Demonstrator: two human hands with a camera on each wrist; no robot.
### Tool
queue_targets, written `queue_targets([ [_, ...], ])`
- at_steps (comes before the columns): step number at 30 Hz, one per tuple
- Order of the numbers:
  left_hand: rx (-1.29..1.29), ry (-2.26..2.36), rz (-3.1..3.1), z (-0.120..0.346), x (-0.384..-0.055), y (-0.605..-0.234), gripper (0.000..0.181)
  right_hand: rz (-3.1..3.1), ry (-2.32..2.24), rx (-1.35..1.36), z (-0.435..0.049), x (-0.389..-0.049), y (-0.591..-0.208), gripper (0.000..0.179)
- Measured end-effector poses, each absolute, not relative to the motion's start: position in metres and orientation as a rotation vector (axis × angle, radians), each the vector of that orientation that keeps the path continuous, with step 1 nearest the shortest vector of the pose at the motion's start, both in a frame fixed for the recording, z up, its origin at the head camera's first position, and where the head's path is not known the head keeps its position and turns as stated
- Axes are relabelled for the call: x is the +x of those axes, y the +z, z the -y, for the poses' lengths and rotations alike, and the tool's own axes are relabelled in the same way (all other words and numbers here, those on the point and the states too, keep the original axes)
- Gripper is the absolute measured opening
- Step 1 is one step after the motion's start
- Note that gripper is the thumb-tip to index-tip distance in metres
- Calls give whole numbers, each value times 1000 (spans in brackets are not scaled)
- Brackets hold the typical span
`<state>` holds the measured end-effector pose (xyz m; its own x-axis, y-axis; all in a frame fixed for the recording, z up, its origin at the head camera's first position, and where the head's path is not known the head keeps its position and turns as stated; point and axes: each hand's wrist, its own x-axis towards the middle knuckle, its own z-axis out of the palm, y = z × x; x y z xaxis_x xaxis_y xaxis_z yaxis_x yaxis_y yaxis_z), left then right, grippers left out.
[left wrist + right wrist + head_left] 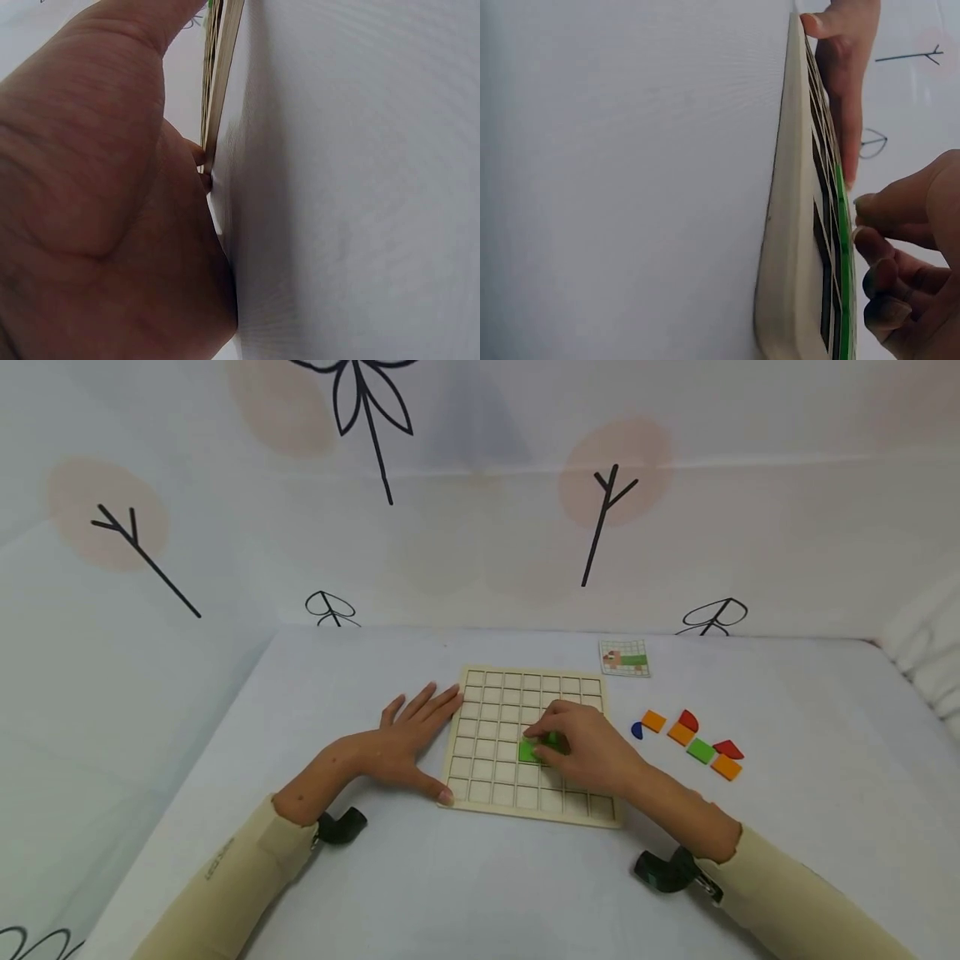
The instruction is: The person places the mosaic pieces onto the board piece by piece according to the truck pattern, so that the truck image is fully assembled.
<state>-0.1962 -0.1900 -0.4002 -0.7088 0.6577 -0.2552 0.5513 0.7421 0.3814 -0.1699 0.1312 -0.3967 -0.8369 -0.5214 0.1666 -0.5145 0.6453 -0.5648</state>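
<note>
Right hand (592,750): grip curled, thumb and fingertips drawn close at the green tiles (527,752) near mid-board, can't tell if pinching one. Left hand (401,753): grip spread at the edge of the gridded board (484,748), fingertips at 10 o'clock, thumb at 8. From board centre, head view: loose tiles (701,751), orange, red, blue, green, on the bench (480,885) at 3 o'clock, picture card (624,659) between 1 and 2
</note>
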Motion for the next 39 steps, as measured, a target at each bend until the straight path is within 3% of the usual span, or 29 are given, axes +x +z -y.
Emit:
queue_targets([
  [11, 931, 427, -2559, 191, -195, -399, 136, -2958, -1017, -729, -189, -153, -387, 18],
  [23, 926, 400, -2569, 189, -193, -400, 137, -3226, -682, -382, -276, -138, -391, 22],
  [30, 930, 410, -2573, 191, -192, -397, 137, -3170, -695, -331, -286, -140, -398, 22],
  [37, 938, 405, -2572, 192, -193, -400, 137, -3156, -663, -250, -288, -141, -398, 39],
  [39, 950, 417, -2572, 192, -193, -401, 137, -3145, -651, -220, -290, -139, -397, 36],
])
